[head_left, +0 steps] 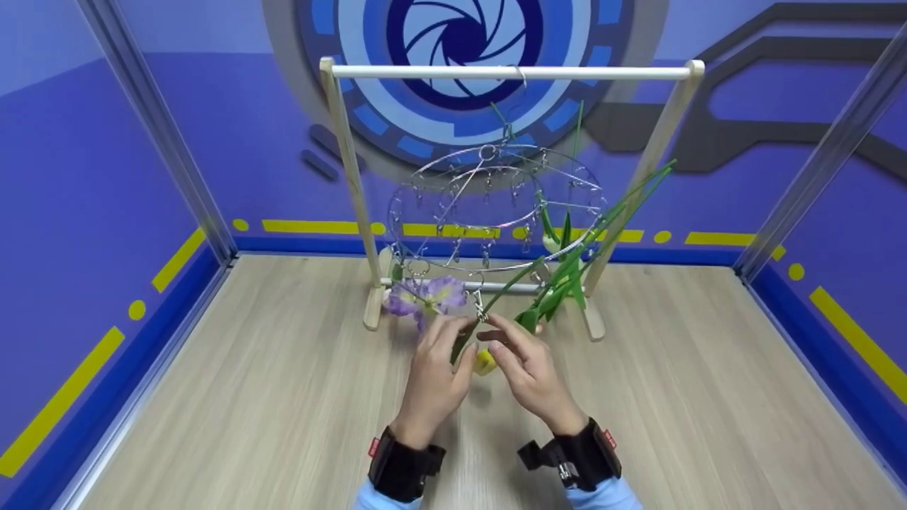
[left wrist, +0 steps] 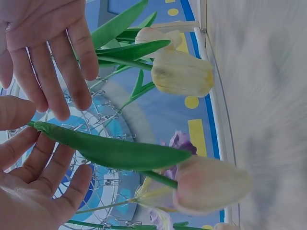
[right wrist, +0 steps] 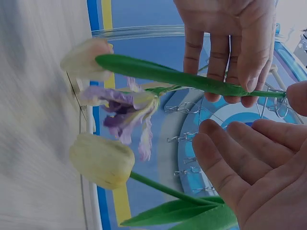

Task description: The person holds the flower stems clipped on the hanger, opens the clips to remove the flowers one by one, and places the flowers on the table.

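Note:
My left hand (head_left: 438, 368) pinches the green stem of a pale pink tulip (left wrist: 211, 184) between thumb and fingers, just above its long leaf (right wrist: 163, 76). The bloom hangs downward. The stem's upper end meets a small metal clip (head_left: 480, 308) at the front of a round wire hanger (head_left: 460, 265). Beside that clip, my right hand (head_left: 535, 372) has its fingers extended and spread, thumb close to the stem end. Whether the right fingertips touch the clip is unclear. A purple iris (head_left: 446, 292) hangs left of the hands, and a cream-yellow tulip (left wrist: 182, 74) hangs to the right.
The hanger hooks over the white bar (head_left: 425, 72) of a wooden stand (head_left: 347, 163). Several more clips dangle from its rings. Long green stems (head_left: 638, 191) jut out at the right, near the stand's right leg. Blue panels enclose the wood-grain table (head_left: 283, 397).

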Available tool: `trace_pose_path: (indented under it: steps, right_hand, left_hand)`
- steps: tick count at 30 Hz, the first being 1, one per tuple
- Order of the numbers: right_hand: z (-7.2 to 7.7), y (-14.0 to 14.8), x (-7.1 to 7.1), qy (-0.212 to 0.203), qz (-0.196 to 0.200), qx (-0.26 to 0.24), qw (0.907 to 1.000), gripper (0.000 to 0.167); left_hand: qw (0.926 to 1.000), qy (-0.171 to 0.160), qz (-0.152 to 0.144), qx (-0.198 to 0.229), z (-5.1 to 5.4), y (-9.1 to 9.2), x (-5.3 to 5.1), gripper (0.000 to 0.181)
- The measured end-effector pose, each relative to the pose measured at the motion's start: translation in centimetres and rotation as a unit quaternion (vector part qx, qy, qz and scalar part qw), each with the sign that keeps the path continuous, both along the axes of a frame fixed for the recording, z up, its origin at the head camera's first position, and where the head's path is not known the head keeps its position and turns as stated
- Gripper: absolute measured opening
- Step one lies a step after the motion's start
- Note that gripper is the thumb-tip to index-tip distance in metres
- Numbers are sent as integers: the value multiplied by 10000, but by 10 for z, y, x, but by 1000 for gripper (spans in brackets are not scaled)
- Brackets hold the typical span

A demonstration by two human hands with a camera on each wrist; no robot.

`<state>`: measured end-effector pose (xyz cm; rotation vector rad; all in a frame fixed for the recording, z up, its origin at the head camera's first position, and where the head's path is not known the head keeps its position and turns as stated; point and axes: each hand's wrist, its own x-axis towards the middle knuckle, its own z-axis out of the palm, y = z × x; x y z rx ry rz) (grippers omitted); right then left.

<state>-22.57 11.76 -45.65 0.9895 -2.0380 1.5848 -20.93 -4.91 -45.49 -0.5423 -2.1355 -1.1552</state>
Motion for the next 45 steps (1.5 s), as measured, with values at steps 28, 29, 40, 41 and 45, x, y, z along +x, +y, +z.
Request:
trace_pose_path:
  steps: [28,29,40,41,45]
  right_hand:
    - [-1,4,-5,794,-648,144,9946,23]
    - [-1,4,-5,765,-638,136,9949,22]
    - [-4,4,-5,746,-899,136,9931,20]
    - [-3,5,-5,721,-893,173,9932,20]
    - [-2,6,-6,678,-874,321,9933,15]
  left_hand:
    - [9973,171,-694,161,2,11,1,20]
    - [9974,179,-666,186,1,11,1,19]
    - [9962,-291,-383,723,13,16,-5,24]
    - [9951,-437,-397,798,15,16,-5,27]
    - [9898,-896,-475,998,21,18,-7,39]
